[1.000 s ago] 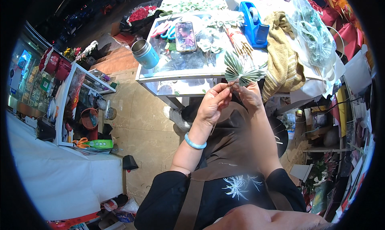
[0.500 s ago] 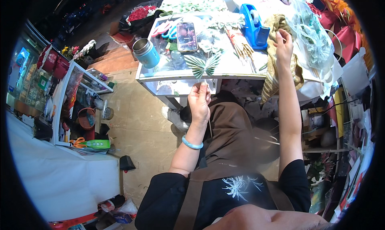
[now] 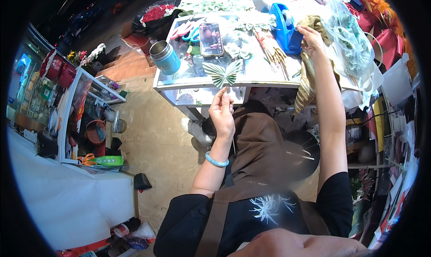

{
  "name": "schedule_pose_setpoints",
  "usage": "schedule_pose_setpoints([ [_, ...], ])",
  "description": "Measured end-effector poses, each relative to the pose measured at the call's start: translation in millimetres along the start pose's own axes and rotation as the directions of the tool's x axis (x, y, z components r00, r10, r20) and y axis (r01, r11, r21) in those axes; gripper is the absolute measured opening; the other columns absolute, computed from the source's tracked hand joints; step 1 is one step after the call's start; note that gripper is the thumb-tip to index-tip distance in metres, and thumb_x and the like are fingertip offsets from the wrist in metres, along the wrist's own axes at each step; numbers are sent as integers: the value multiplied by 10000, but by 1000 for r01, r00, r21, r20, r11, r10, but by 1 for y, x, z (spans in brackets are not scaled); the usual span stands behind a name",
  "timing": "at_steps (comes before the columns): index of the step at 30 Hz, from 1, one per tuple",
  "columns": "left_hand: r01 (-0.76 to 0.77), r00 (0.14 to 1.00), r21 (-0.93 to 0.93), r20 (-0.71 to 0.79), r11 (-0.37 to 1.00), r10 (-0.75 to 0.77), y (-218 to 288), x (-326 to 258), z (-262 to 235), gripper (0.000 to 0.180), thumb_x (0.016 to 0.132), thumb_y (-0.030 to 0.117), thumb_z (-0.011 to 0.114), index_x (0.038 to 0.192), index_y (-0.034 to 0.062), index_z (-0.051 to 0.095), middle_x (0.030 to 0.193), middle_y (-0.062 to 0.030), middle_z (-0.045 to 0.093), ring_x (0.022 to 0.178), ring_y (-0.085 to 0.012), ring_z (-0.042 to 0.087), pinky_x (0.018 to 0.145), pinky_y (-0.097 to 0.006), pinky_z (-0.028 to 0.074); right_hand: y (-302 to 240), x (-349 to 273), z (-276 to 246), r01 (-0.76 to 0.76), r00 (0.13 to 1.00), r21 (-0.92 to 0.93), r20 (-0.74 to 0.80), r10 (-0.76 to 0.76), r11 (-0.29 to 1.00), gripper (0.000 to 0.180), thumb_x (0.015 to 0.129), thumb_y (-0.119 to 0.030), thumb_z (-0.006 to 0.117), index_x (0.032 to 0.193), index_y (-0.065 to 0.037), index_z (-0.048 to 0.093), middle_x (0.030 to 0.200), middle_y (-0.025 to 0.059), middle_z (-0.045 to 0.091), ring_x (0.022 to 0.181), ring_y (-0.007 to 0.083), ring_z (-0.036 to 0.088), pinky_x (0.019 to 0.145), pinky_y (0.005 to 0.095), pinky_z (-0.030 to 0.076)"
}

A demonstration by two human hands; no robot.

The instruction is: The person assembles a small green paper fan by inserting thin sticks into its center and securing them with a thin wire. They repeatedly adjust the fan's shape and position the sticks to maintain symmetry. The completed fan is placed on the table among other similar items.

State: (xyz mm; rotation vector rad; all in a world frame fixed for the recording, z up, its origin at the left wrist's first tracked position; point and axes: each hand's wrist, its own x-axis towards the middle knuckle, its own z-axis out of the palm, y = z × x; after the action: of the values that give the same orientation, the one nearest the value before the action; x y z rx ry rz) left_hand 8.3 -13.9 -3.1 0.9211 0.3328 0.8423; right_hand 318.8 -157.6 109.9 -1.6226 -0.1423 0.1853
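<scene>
Pleated green leaf [image 3: 223, 74], spread like two wings and held upright at the near edge of the white-framed table [image 3: 269, 84]; pinched low between thumb and fingers of the left hand [image 3: 221, 111] alone, no longer between both; right hand [image 3: 314, 41] shifted from the yellow-brown towel [image 3: 306, 73] to the front end of the blue tape dispenser [image 3: 282, 35], with fingers bent close against it; impossible to tell whether pinching anything there; judging by that shift, apparently turned from two-handed work to the dispenser, with the leaf merely kept steady.
</scene>
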Motion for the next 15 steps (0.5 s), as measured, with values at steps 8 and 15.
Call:
schedule_pose_setpoints([
  [8, 67, 997, -67, 29, 995, -65, 0, 1, -6, 170, 903, 174, 562, 991, 28, 571, 735, 15, 542, 542, -11, 407, 462, -132, 309, 3, -2, 3, 7, 996, 160, -87, 7, 987, 126, 733, -163, 737, 846, -144, 686, 825, -39, 626, 788, 91, 517, 645, 308, 381],
  [15, 95, 994, -106, 59, 990, -89, -6, 1, -9, 169, 895, 184, 576, 969, 32, 559, 739, 3, 556, 541, -17, 431, 446, -131, 316, 21, -13, -12, 123, 991, 418, -3, -134, 900, 187, 749, -128, 732, 911, -88, 646, 842, -10, 627, 801, 70, 546, 649, 240, 409],
])
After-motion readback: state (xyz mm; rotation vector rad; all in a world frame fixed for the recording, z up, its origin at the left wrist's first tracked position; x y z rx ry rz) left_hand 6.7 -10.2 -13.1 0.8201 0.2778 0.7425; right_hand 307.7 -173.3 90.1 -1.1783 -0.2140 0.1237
